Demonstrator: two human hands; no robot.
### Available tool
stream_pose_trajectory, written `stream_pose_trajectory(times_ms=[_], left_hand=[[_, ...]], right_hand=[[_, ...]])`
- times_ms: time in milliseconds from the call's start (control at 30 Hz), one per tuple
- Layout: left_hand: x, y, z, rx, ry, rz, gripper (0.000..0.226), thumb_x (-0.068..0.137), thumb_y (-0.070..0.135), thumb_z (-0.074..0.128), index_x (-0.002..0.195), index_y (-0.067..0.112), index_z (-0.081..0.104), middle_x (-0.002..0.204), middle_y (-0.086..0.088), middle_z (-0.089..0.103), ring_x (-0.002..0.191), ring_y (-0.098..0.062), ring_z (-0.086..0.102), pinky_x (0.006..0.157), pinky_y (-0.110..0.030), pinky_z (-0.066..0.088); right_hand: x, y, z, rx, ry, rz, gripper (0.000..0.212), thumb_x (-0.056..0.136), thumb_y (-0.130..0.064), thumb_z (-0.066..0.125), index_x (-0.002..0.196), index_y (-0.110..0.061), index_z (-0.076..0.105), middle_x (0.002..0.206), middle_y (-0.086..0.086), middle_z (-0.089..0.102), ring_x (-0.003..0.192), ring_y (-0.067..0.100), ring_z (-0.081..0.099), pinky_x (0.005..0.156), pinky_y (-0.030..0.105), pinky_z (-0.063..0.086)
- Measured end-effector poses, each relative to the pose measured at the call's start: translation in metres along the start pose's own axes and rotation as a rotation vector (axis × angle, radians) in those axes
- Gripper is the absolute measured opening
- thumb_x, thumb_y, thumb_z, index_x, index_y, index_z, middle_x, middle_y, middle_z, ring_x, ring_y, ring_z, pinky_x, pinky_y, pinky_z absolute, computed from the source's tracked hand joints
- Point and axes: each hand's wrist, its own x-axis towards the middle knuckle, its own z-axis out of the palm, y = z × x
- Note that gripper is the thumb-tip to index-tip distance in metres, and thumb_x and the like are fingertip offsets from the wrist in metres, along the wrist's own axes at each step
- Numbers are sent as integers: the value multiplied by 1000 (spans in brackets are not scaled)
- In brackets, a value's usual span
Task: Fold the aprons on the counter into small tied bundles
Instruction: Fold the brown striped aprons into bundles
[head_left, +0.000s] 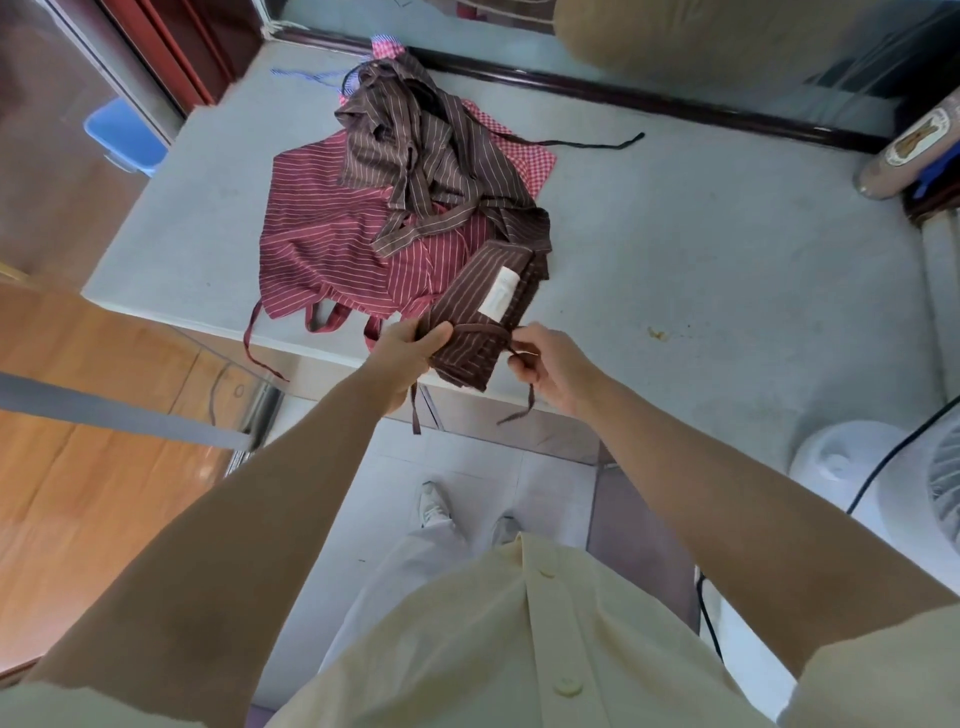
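A dark brown striped apron, folded into a long narrow bundle (483, 306) with a white label, lies at the counter's front edge, a strap wrapped across it. My left hand (410, 348) grips the bundle's left side, thumb on top. My right hand (550, 364) pinches the apron strap (522, 358) just right of the bundle, its loose end hanging below. Behind lies a heap: a brown striped apron (421, 145) over a maroon striped apron (322, 228) and a red checked apron (530, 161).
The grey counter (701, 249) has bare surface to the right and left of the heap. A black strap (597, 143) trails right from it. A jar (914, 145) stands at the far right edge. A white fan (883, 467) stands on the floor at right.
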Motion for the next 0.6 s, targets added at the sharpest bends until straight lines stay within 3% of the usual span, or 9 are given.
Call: stream_pose_trajectory(times_ms=[67,133,233,333,400,467,533,600], left_hand=[[5,-6,7,60,108,5,23,100,18,52,112,0,60,83,-3,63,75,-13,56,64,-16,44],[6,-8,12,176,80,3,28,100,23,52,112,-1,60,84,-3,62,74,-13,55,62,-17,42],[9,-5,8,442,-57,-18,39,95,33,60,121,4,53,102,-7,63,94,-20,58,76,-27,48],[13,2,-5,746,-31,76,61,84,36,73,132,11,45,119,0,51,106,-18,54,94,-36,48],[17,11,-12,873,-39,255,41,85,29,73,120,13,57,110,4,54,100,-16,56,90,-34,49],[22,21,-17,957,-98,381,14,87,23,70,99,16,68,95,7,61,89,-10,58,85,-32,51],[28,25,-20,944,-107,404,10,89,25,68,96,18,70,94,8,64,84,-5,58,81,-28,52],[35,26,-20,875,-61,364,21,89,29,68,105,17,65,97,5,66,84,-5,60,75,-22,51]], right_hand=[[7,-1,5,-57,-6,47,23,98,-32,48,90,-11,54,68,-2,43,53,8,36,47,22,21],[11,0,6,-213,58,76,38,92,-49,58,91,-11,56,62,-2,40,48,7,32,45,22,20],[18,-5,1,-311,208,63,35,91,-39,64,100,-5,64,63,-1,45,48,8,33,42,20,26],[22,-7,-9,-458,244,46,32,92,-29,63,113,-5,66,78,7,60,59,11,44,49,20,31],[23,-5,-14,-528,186,62,26,93,-30,63,113,-13,66,98,15,69,73,14,52,58,22,34],[23,-5,-14,-542,107,83,26,95,-32,61,117,-18,64,100,7,71,74,11,53,63,23,36],[24,-5,-10,-526,63,101,31,96,-30,60,124,-17,62,88,-6,67,66,5,51,61,21,35],[28,-4,-9,-509,50,103,32,96,-32,59,124,-16,62,79,-11,64,60,2,47,58,19,33]])
